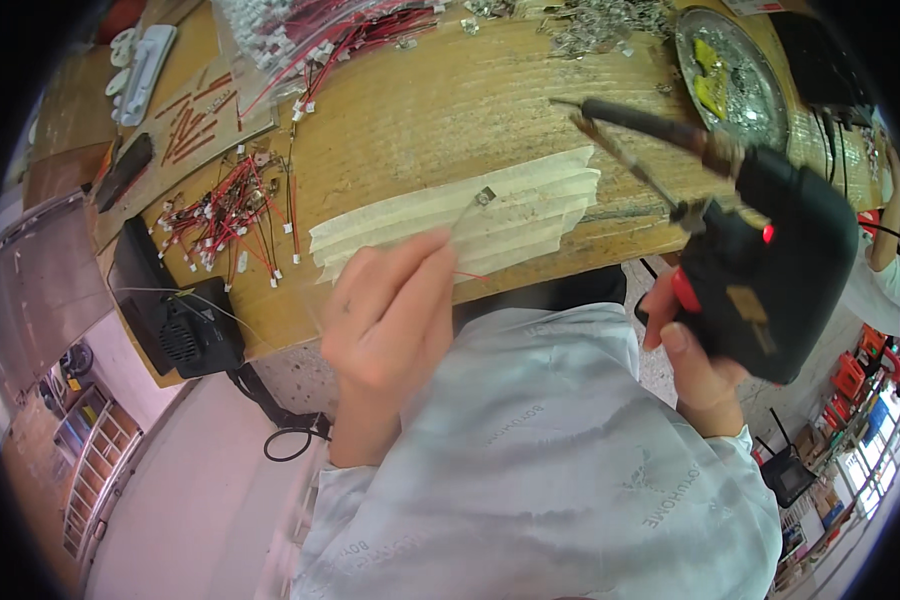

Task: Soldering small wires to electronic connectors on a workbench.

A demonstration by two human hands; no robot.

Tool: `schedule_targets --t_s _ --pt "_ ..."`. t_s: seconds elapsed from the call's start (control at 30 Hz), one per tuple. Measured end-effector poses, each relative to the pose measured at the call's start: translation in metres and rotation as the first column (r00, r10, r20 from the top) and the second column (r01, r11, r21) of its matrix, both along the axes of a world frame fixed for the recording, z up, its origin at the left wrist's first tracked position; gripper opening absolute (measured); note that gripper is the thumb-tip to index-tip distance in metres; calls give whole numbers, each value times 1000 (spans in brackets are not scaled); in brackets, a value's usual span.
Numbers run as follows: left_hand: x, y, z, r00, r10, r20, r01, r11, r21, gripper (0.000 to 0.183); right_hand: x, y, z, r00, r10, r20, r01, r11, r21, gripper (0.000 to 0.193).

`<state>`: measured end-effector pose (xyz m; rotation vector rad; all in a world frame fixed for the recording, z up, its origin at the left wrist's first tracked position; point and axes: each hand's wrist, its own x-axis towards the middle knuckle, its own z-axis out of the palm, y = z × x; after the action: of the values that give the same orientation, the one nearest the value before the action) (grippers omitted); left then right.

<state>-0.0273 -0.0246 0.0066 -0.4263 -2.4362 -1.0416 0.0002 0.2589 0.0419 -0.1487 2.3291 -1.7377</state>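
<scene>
My left hand (385,315) is closed in a pinch over strips of pale tape (550,200) at the table's near edge. From its fingertips a thin wire (462,217) runs up to a small metal piece (485,196) above the tape. A short red wire end (472,276) shows beside the fingers. My right hand (705,375) is wrapped round the handle of a black soldering gun (795,255) with a red trigger and a lit red light. The gun's iron tip and solder feed tube point left, beyond the tape, apart from the metal piece.
A pile of red and white wires with connectors (235,215) lies on the left, near a black box-shaped device (185,320). At the back are bagged connectors (280,35) and loose metal parts (610,25). A round metal dish (760,100) holds a yellow sponge (710,80).
</scene>
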Motion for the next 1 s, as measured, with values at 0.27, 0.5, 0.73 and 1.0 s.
schedule_targets --t_s 0.27,0.5,0.73,1.0 --pt "-3 -6 -4 1000 13 -8 -13 1000 -12 20 -2 -6 -23 843 316 -435 -192 933 304 34" --pt "-3 -8 -5 999 -20 45 19 1000 13 19 17 -9 -19 937 247 -246 -172 941 291 22" --pt "-4 -10 -7 998 -41 46 39 998 46 19 14 -19 -11 908 240 -344 -78 902 425 17" --pt "-6 -11 -8 996 -77 36 75 995 59 26 8 -16 -6 920 216 -326 -49 891 451 14"
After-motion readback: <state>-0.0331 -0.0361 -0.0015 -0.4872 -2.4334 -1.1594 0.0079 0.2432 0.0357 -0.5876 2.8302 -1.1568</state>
